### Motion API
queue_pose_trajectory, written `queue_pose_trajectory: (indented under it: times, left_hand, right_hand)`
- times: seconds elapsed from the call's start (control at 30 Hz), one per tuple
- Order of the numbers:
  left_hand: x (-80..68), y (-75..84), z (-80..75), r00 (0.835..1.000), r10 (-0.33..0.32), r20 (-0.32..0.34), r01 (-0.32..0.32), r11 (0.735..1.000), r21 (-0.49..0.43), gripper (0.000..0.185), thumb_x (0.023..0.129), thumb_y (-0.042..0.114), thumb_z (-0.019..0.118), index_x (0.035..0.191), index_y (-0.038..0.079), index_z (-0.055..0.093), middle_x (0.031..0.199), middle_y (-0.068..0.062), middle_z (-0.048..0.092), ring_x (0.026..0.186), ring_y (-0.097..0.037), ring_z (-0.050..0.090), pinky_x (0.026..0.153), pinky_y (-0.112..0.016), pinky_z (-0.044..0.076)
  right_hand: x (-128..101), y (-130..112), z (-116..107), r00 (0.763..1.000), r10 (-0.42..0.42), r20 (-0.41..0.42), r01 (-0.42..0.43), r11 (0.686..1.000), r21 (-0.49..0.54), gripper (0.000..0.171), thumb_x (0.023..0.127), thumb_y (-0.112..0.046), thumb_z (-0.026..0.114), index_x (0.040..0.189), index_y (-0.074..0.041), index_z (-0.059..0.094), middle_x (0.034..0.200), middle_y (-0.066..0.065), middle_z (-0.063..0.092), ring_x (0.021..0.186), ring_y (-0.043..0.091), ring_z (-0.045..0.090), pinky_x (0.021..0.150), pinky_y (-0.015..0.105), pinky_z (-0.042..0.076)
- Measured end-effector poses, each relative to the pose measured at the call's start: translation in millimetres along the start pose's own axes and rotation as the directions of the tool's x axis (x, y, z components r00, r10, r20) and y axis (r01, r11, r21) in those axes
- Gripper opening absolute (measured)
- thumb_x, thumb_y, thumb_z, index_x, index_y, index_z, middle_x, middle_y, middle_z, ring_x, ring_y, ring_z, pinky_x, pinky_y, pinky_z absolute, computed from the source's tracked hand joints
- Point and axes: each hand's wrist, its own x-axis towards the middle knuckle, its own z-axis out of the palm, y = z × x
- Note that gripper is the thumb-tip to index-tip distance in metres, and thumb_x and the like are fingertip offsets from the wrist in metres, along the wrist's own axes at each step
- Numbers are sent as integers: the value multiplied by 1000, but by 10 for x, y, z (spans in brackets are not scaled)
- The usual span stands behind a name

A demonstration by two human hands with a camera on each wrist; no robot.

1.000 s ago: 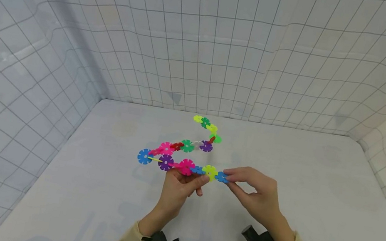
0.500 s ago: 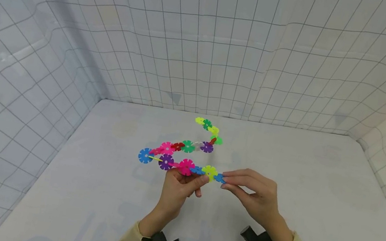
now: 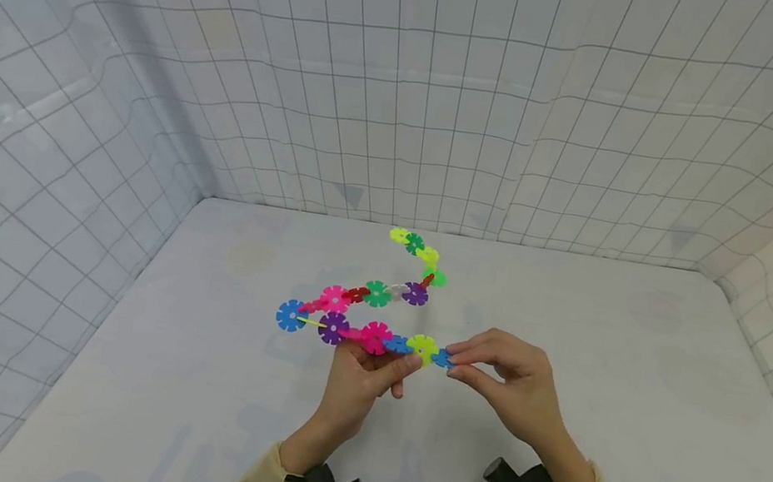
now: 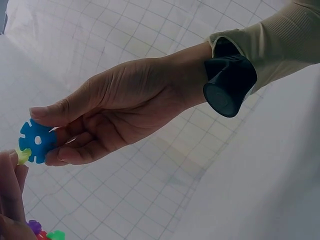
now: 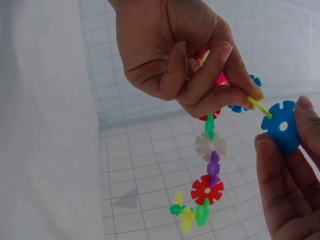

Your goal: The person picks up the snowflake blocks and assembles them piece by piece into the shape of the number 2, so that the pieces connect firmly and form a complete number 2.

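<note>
A: What do the hands hold?
B: The left hand (image 3: 361, 372) grips a zigzag chain of coloured discs (image 3: 378, 294) above the table (image 3: 637, 382). The right hand (image 3: 511, 383) pinches the blue disc (image 3: 442, 358) at the chain's near end.
A: Surroundings?
B: White grid-patterned walls (image 3: 414, 68).

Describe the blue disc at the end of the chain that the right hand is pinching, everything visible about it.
The blue disc is a flat, round snowflake-style piece, plastic by its look, with a small centre hole and slots cut around its rim. The right hand pinches it between thumb and fingers. One slot is joined to a yellow-green disc, the last piece of a colourful chain held up off the table. The left hand grips the chain just beside it.
</note>
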Motion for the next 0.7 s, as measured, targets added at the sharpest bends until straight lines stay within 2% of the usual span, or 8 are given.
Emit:
queue_pose_trajectory:
  times: [0.33, 0.5, 0.7]
  left_hand:
    - [8, -14, -7, 999, 19, 50, -17, 999, -33, 24, 84, 8, 72, 87, -12, 59, 64, 3, 62, 45, -9, 50, 47, -21, 41]
    - [8, -31, -15, 998, 21, 58, -18, 999, -49, 31, 84, 13, 73, 89, -13, 56, 64, 3, 61, 44, -9, 49, 47, -20, 43]
    - [15, -41, -23, 997, 36, 74, -31, 997, -69, 35, 83, 16, 74, 88, -14, 56, 64, 4, 61, 44, -8, 49, 48, -20, 45]
  right_hand:
    - [-9, 15, -13, 1000, 21, 14, -22, 998, 59, 22, 78, 13, 69, 96, 0, 71, 93, 15, 68, 87, 22, 65, 73, 31, 54]
    - [-20, 21, -25, 999, 29, 33, -30, 999, 39, 22, 78, 13, 68, 95, 0, 71, 93, 15, 69, 88, 22, 66, 73, 31, 54]
    - [-27, 14, -19, 1000, -5, 28, 6, 1000, -24, 25, 74, 16, 70, 94, 0, 71, 92, 16, 69, 86, 21, 66, 73, 29, 54]
